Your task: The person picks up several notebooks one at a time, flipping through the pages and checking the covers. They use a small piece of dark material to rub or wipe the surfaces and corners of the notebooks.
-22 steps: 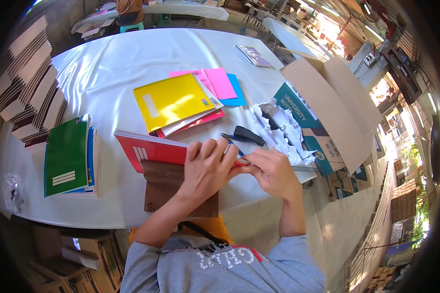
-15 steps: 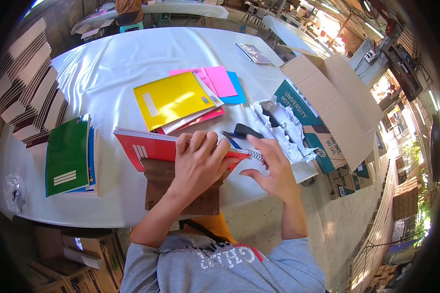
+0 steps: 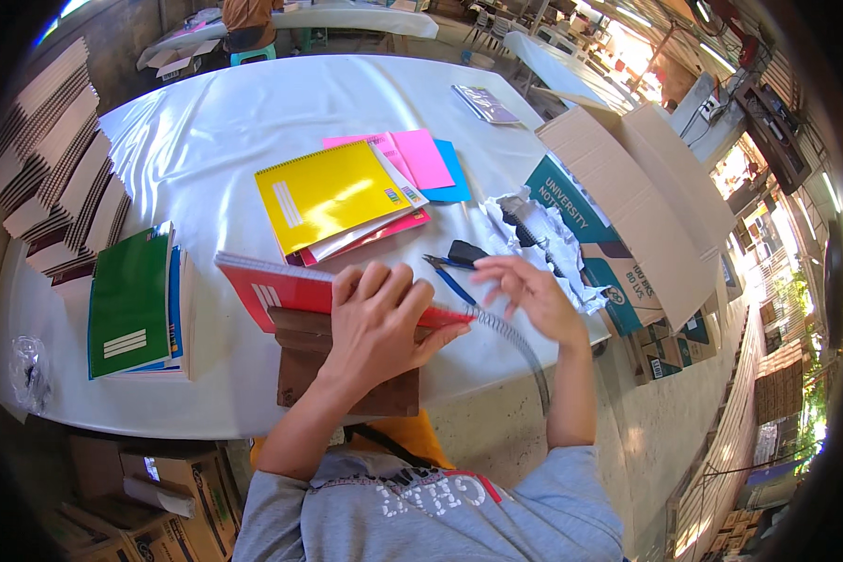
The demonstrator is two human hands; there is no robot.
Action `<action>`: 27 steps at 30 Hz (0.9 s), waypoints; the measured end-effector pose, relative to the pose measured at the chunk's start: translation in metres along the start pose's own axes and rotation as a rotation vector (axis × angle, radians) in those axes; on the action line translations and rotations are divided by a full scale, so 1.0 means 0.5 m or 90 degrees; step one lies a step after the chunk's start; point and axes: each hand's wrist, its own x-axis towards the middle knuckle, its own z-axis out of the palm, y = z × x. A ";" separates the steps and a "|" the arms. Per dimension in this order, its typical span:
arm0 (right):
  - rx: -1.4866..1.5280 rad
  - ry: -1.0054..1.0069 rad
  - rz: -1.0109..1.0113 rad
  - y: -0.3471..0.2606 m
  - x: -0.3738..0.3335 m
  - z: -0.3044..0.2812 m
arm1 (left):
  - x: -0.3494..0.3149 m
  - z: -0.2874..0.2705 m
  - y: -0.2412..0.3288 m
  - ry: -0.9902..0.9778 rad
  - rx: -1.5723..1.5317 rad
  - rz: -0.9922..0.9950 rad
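Note:
My left hand (image 3: pixel 379 318) grips the top edge of a red notebook (image 3: pixel 281 286), fingers over it and thumb on the near side. The notebook stands tilted against a brown wooden rest (image 3: pixel 304 375) at the table's near edge. From its right end sticks a loose wire spiral (image 3: pixel 515 339), curving down past the table edge. Just above the spiral hovers my right hand (image 3: pixel 539 298), fingers stretched out and slightly blurred, with nothing seen in them. Beyond that hand lie blue-handled pliers (image 3: pixel 452 281) and a black object (image 3: pixel 465 251) whose kind I cannot make out.
A yellow notebook (image 3: pixel 332 197) tops a pile mid-table, pink and blue covers behind it. Left are a green notebook (image 3: pixel 129 300) on a stack and tall stacks of spiral-edged books (image 3: pixel 61 150). Crumpled white paper (image 3: pixel 567 253) and an open carton (image 3: pixel 637 178) stand right.
My right hand has lifted off the spiral, its fingers moving toward the black object. More of the spiral now shows, hanging down to the right. My left hand stays on the red notebook.

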 end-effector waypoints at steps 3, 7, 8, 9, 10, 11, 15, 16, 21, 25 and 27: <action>-0.393 0.012 -0.122 0.141 0.086 -0.097 | -0.011 -0.012 -0.007 0.008 -0.015 0.049; -0.544 -0.024 0.024 0.303 0.136 -0.123 | -0.015 -0.032 -0.026 -0.023 -0.116 0.099; -0.622 0.028 -0.011 0.338 0.134 -0.113 | -0.017 -0.033 -0.031 -0.037 -0.111 0.112; -0.693 0.075 -0.054 0.348 0.140 -0.092 | -0.022 -0.034 -0.034 -0.043 -0.100 0.103; -0.701 0.104 -0.083 0.354 0.144 -0.083 | -0.025 -0.031 -0.033 -0.034 -0.072 0.103; -0.694 0.097 -0.085 0.357 0.146 -0.077 | -0.028 -0.029 -0.030 -0.025 -0.046 0.104; -0.566 0.185 0.051 0.320 0.138 -0.073 | -0.021 -0.042 0.000 0.005 -0.028 0.031; -0.218 0.205 -0.006 0.264 0.130 -0.046 | -0.026 -0.044 0.001 0.014 -0.018 0.003; 0.676 -0.203 -0.271 0.025 0.003 0.088 | -0.039 -0.054 0.018 0.000 -0.014 -0.071; 0.438 -0.208 -0.352 -0.003 -0.039 0.101 | -0.048 -0.060 0.025 0.005 -0.048 -0.098; 0.248 -0.152 -0.267 0.024 -0.037 0.088 | -0.052 -0.055 0.025 0.020 -0.044 -0.100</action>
